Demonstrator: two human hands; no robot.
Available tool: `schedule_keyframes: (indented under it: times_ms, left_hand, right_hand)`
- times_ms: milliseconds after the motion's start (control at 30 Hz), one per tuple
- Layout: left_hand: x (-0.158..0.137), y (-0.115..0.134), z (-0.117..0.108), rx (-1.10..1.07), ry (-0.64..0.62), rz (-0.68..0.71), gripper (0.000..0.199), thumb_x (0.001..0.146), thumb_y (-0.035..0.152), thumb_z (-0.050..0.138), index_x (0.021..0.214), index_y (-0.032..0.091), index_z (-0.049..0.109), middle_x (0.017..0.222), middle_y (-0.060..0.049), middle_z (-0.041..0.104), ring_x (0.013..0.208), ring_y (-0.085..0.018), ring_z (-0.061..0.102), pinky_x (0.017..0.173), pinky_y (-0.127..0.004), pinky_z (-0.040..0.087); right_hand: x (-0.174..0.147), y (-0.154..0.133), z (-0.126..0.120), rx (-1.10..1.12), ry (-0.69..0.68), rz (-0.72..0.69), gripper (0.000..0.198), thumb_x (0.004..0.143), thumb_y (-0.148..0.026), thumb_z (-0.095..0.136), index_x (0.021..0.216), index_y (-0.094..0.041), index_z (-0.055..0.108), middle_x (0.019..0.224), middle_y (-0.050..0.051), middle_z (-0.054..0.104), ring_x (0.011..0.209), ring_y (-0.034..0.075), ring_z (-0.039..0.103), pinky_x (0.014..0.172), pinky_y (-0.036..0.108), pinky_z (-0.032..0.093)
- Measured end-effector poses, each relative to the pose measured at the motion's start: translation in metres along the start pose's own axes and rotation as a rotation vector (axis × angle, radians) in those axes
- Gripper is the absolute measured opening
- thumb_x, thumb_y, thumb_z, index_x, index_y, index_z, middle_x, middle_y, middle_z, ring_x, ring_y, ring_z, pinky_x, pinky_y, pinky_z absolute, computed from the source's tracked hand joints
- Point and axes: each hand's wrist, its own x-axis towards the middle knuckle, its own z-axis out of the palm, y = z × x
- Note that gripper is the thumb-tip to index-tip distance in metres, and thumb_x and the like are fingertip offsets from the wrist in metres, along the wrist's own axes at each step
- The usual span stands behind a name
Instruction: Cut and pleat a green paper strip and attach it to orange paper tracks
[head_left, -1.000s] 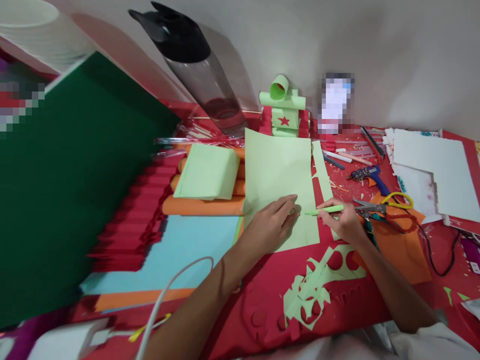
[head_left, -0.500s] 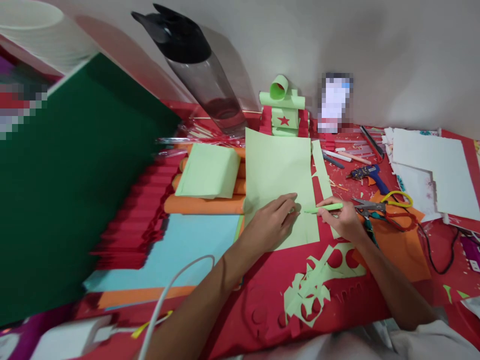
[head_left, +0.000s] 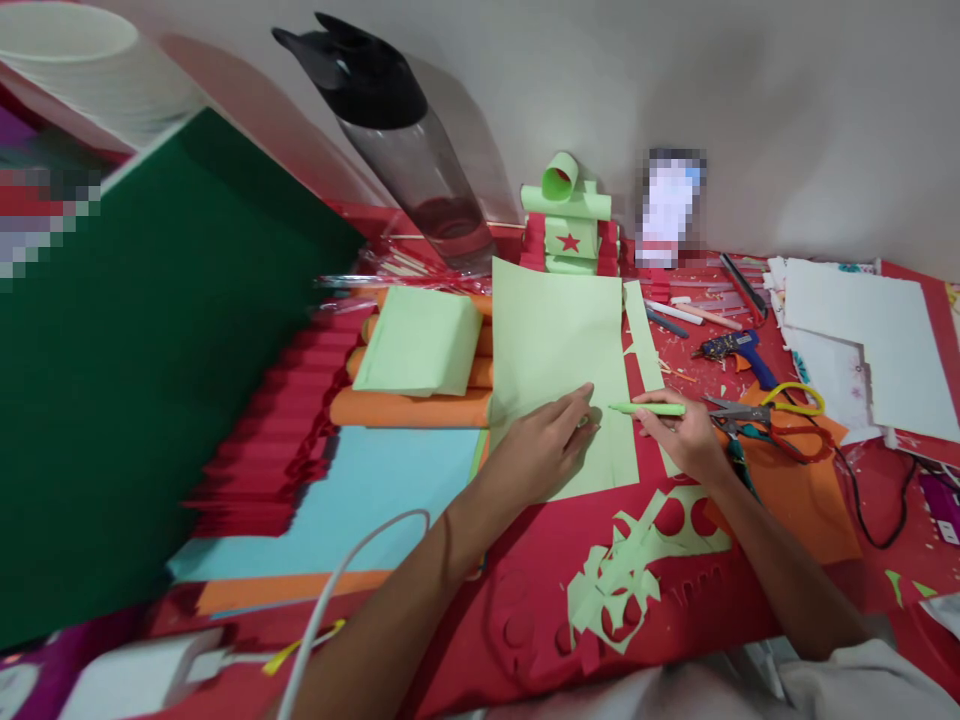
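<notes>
Pen between right fingers; paper beneath left fingers.

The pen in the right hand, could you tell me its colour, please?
Light green: the pen shows best in the head view.

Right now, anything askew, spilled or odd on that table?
Jagged, holed green scraps lie jumbled near the right hand, and small debris litters the red table by the glue gun. Both look untidy. No spill visible.

The left fingers rest on a pale green sheet; the right fingers hold a green pen over it.
</notes>
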Motion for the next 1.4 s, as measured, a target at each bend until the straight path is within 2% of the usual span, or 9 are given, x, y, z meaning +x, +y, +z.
schedule_keyframes:
  times_ms: [167,367,467,567,700,967,1233,1400]
  left_hand:
    - [0.0001,0.0,-0.0003,0.004,0.02,0.006,0.033,0.102,0.026,0.044,0.132,0.015,0.053,0.129,-0.015,0.068,0.109,-0.025,0.07,0.087,-0.036,0.059]
    - [-0.0002,-0.0001,-0.0002,0.015,0.01,0.009,0.036,0.102,0.026,0.044,0.135,0.015,0.053,0.124,-0.014,0.07,0.106,-0.025,0.07,0.086,-0.035,0.058]
    - [-0.0012,-0.0003,0.0005,0.038,-0.003,-0.007,0.04,0.102,0.028,0.044,0.139,0.013,0.05,0.119,-0.015,0.072,0.101,-0.025,0.071,0.081,-0.035,0.058]
    - [-0.0024,0.0004,0.0008,0.092,-0.033,-0.021,0.041,0.103,0.029,0.043,0.14,0.011,0.049,0.109,-0.015,0.074,0.091,-0.024,0.072,0.074,-0.034,0.057]
    - [-0.0041,0.003,-0.0002,0.176,-0.092,-0.012,0.04,0.102,0.027,0.042,0.138,0.009,0.05,0.096,-0.014,0.075,0.083,-0.023,0.07,0.068,-0.031,0.055]
    - [-0.0081,0.006,-0.001,0.239,-0.143,0.018,0.035,0.101,0.024,0.043,0.131,0.011,0.054,0.095,-0.014,0.074,0.086,-0.025,0.069,0.064,-0.03,0.054]
    - [-0.0076,0.0069,-0.0029,0.225,-0.125,0.023,0.033,0.1,0.022,0.044,0.129,0.012,0.055,0.098,-0.015,0.074,0.087,-0.025,0.068,0.065,-0.03,0.055]
    - [-0.0059,0.0072,-0.003,0.233,-0.108,0.033,0.035,0.102,0.024,0.041,0.132,0.01,0.053,0.095,-0.014,0.074,0.085,-0.024,0.068,0.066,-0.031,0.055]
  right_hand:
    - [0.0003,0.0013,-0.0004,-0.032,-0.007,-0.008,0.023,0.085,-0.039,0.069,0.095,-0.019,0.074,0.079,0.004,0.072,0.069,0.017,0.069,0.064,0.025,0.057]
    - [0.0007,0.004,-0.0011,-0.015,-0.004,-0.011,0.026,0.085,-0.041,0.069,0.099,-0.019,0.074,0.077,0.004,0.071,0.067,0.017,0.068,0.063,0.026,0.057]
    - [0.0001,0.0043,-0.0015,0.011,-0.01,-0.003,0.023,0.086,-0.04,0.069,0.095,-0.019,0.073,0.076,0.004,0.071,0.066,0.017,0.068,0.061,0.026,0.056]
    - [-0.0001,0.0038,-0.0012,0.044,0.017,-0.007,0.025,0.086,-0.039,0.068,0.1,-0.019,0.072,0.082,0.006,0.073,0.069,0.017,0.07,0.063,0.026,0.057]
    - [0.0007,0.0026,-0.0003,-0.038,0.037,-0.064,0.024,0.086,-0.039,0.069,0.1,-0.02,0.072,0.084,0.005,0.073,0.07,0.017,0.068,0.062,0.026,0.056]
    - [0.0028,0.0019,0.0013,-0.114,0.04,-0.088,0.024,0.088,-0.039,0.067,0.103,-0.022,0.074,0.08,0.004,0.073,0.066,0.017,0.066,0.058,0.025,0.053]
    - [0.0016,-0.0008,0.0007,-0.081,0.018,-0.05,0.019,0.087,-0.037,0.067,0.094,-0.02,0.073,0.078,0.004,0.073,0.069,0.017,0.069,0.062,0.025,0.056]
    - [0.0032,-0.0012,0.0007,-0.053,0.018,-0.043,0.023,0.086,-0.037,0.069,0.1,-0.02,0.074,0.085,0.005,0.074,0.075,0.018,0.071,0.067,0.026,0.058]
